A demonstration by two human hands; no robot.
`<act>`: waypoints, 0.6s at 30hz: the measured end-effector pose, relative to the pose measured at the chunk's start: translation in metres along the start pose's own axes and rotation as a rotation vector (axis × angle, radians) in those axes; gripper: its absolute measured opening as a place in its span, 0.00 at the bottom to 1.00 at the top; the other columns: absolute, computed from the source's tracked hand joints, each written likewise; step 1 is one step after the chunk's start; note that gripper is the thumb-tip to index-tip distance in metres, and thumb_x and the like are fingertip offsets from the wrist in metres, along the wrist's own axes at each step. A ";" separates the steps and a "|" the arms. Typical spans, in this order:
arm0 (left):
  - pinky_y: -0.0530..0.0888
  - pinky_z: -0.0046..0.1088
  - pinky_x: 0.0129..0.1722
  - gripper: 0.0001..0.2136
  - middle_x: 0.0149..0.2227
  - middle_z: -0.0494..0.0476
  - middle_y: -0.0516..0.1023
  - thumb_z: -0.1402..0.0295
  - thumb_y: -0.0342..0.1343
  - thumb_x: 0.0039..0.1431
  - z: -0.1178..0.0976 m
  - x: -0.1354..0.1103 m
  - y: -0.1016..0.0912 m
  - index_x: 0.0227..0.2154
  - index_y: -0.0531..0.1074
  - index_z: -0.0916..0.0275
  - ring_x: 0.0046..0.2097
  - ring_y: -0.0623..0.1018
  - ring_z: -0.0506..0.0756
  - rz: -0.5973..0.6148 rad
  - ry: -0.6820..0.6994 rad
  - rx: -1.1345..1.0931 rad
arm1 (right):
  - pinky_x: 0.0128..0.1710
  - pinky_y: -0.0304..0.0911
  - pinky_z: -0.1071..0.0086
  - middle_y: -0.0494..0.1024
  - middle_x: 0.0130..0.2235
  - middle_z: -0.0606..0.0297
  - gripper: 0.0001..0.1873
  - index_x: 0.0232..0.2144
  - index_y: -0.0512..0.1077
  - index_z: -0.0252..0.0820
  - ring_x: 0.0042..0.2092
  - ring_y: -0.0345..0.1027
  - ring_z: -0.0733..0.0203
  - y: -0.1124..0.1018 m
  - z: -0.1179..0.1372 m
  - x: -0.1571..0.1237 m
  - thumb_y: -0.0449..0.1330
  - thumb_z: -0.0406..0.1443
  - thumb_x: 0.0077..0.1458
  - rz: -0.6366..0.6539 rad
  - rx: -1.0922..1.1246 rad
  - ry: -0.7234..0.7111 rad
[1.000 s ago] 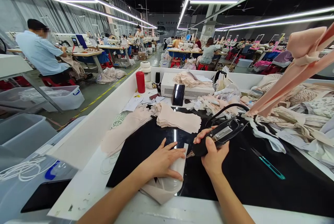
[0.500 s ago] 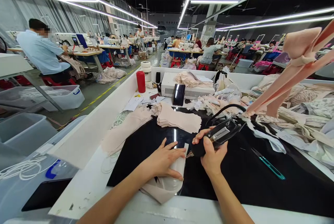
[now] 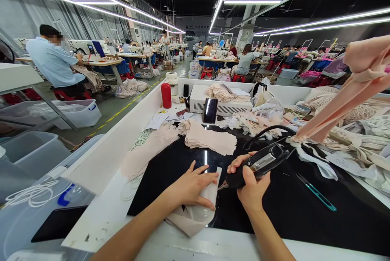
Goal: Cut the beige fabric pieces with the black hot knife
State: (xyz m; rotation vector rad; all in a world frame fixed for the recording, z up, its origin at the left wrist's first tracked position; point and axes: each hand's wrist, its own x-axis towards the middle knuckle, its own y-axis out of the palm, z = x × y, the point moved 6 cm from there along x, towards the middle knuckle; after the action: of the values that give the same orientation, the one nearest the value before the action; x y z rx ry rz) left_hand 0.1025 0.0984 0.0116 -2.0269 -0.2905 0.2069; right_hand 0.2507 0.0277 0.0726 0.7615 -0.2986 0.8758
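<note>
My left hand (image 3: pixel 195 188) lies flat with fingers spread. It presses a clear, whitish template (image 3: pixel 210 198) onto pale pink fabric (image 3: pixel 185 221) at the front edge of a black glossy board (image 3: pixel 292 216). Wrapped in my right hand (image 3: pixel 251 180) is a black corded power tool (image 3: pixel 263 165), its metal tip pointing left, close to the template's right edge. Whether the tip touches the fabric I cannot tell. A pink cloth strap (image 3: pixel 332 106) runs up to the right from the tool's rear end. Beyond my hands lies a stack of cut pink fabric pieces (image 3: pixel 210 137).
Teal-handled thread snips (image 3: pixel 319 196) lie right of the tool. A phone (image 3: pixel 210 111) leans on a white vented box (image 3: pixel 195 98), near a red canister (image 3: pixel 166 95). Fabric heaps (image 3: pixel 359 111) fill the right side. A white side wall (image 3: pixel 134 139) borders the left; people sew beyond.
My right hand has drawn the tool slightly right, away from the template's edge, and its metal tip shows more. The pink strap has swung right. My left hand stays on the template.
</note>
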 end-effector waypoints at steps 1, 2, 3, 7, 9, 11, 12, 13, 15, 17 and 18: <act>0.45 0.73 0.68 0.32 0.71 0.58 0.63 0.48 0.68 0.58 0.000 0.000 0.000 0.61 0.67 0.52 0.74 0.55 0.72 -0.003 0.000 0.000 | 0.28 0.70 0.66 0.74 0.30 0.72 0.17 0.45 0.66 0.48 0.27 0.70 0.64 0.001 0.000 0.000 0.67 0.39 0.56 0.002 0.002 0.001; 0.45 0.73 0.68 0.31 0.71 0.58 0.63 0.48 0.68 0.58 -0.001 0.000 -0.001 0.61 0.67 0.52 0.74 0.55 0.72 -0.005 0.000 0.001 | 0.28 0.71 0.66 0.74 0.30 0.72 0.17 0.45 0.66 0.48 0.27 0.70 0.63 0.001 0.000 -0.001 0.67 0.39 0.56 0.004 0.004 0.002; 0.46 0.73 0.68 0.31 0.71 0.58 0.62 0.48 0.68 0.58 -0.001 0.000 -0.001 0.61 0.67 0.52 0.74 0.55 0.72 -0.004 0.000 0.001 | 0.28 0.71 0.65 0.74 0.30 0.72 0.17 0.45 0.66 0.48 0.27 0.71 0.63 0.002 0.000 -0.001 0.67 0.38 0.56 0.006 0.006 0.002; 0.46 0.73 0.68 0.31 0.71 0.57 0.62 0.48 0.68 0.59 -0.001 0.000 0.000 0.61 0.67 0.52 0.74 0.55 0.71 0.002 0.005 0.002 | 0.30 0.71 0.65 0.75 0.31 0.72 0.16 0.45 0.67 0.48 0.28 0.71 0.64 0.002 -0.001 -0.003 0.67 0.37 0.57 0.006 0.013 -0.001; 0.46 0.73 0.68 0.31 0.71 0.57 0.62 0.49 0.67 0.59 0.000 0.000 0.001 0.61 0.67 0.52 0.74 0.54 0.71 0.002 0.015 -0.003 | 0.29 0.71 0.66 0.75 0.31 0.72 0.16 0.45 0.67 0.48 0.28 0.71 0.63 0.002 -0.002 -0.003 0.67 0.38 0.57 0.007 0.014 0.003; 0.45 0.73 0.68 0.30 0.71 0.56 0.62 0.49 0.67 0.59 0.000 0.000 0.001 0.61 0.67 0.52 0.74 0.54 0.70 -0.001 0.019 -0.013 | 0.28 0.70 0.66 0.75 0.31 0.71 0.18 0.46 0.67 0.48 0.28 0.70 0.63 0.002 -0.003 -0.003 0.68 0.38 0.56 0.011 0.018 0.011; 0.44 0.73 0.68 0.30 0.71 0.55 0.62 0.50 0.68 0.59 0.000 0.000 0.001 0.61 0.67 0.52 0.74 0.54 0.70 -0.004 0.017 -0.020 | 0.28 0.70 0.66 0.75 0.31 0.71 0.18 0.46 0.67 0.48 0.27 0.69 0.63 0.001 -0.003 -0.003 0.68 0.39 0.56 0.009 0.018 0.016; 0.44 0.73 0.68 0.30 0.71 0.55 0.63 0.50 0.68 0.59 0.000 -0.001 0.000 0.61 0.67 0.52 0.74 0.54 0.70 -0.008 0.015 -0.028 | 0.28 0.70 0.66 0.75 0.31 0.71 0.19 0.46 0.67 0.48 0.27 0.69 0.63 0.001 -0.002 -0.003 0.68 0.39 0.55 0.006 0.017 0.021; 0.43 0.73 0.68 0.30 0.70 0.54 0.64 0.52 0.69 0.59 -0.004 -0.004 -0.004 0.61 0.67 0.52 0.74 0.55 0.70 -0.016 0.015 -0.046 | 0.27 0.71 0.65 0.75 0.30 0.70 0.19 0.46 0.68 0.47 0.27 0.69 0.63 0.001 -0.001 -0.004 0.69 0.39 0.54 -0.012 0.010 0.038; 0.42 0.72 0.68 0.28 0.70 0.53 0.64 0.54 0.68 0.60 -0.011 -0.009 -0.008 0.61 0.68 0.53 0.74 0.55 0.69 -0.019 0.025 -0.058 | 0.27 0.71 0.64 0.76 0.29 0.70 0.20 0.44 0.68 0.46 0.27 0.69 0.62 -0.002 -0.002 -0.005 0.71 0.38 0.52 -0.034 0.001 0.071; 0.40 0.72 0.68 0.28 0.70 0.52 0.64 0.55 0.68 0.61 -0.014 -0.010 -0.009 0.61 0.68 0.53 0.74 0.55 0.69 -0.006 0.029 -0.060 | 0.27 0.71 0.64 0.76 0.29 0.70 0.21 0.44 0.69 0.46 0.26 0.69 0.61 -0.004 -0.003 -0.006 0.71 0.38 0.50 -0.051 -0.007 0.086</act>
State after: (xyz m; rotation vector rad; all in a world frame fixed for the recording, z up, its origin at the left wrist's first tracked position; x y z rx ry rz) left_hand 0.0953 0.0877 0.0261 -2.0863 -0.2880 0.1669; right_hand 0.2500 0.0245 0.0655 0.7200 -0.2052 0.8566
